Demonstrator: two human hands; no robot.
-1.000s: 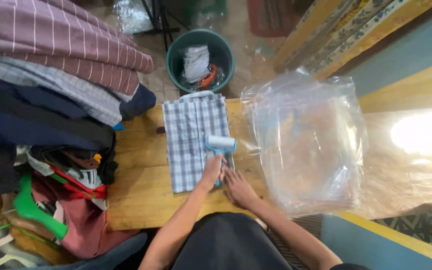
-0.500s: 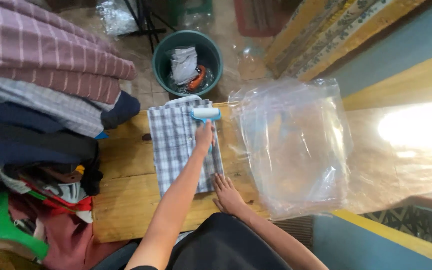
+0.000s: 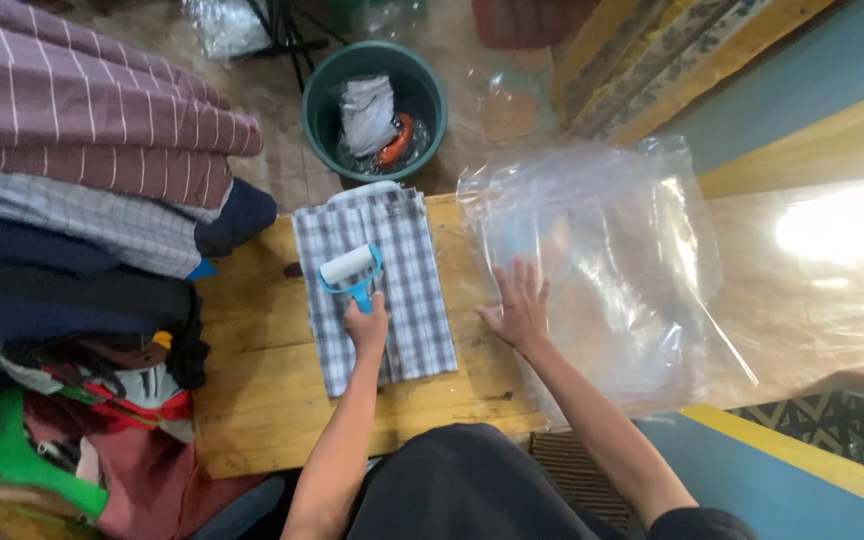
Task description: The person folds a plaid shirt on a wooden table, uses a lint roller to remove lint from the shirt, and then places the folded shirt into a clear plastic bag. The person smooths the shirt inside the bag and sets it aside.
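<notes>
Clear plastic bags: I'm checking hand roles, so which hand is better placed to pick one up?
Right hand: it lies flat on the clear plastic bags; the left hand grips the lint roller.

The clothes pile (left side) runs past the frame's edge.

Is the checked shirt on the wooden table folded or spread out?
Folded. The checked shirt lies as a neat narrow rectangle on the wooden table, no sleeves showing. The left hand holds a lint roller on it.
</notes>
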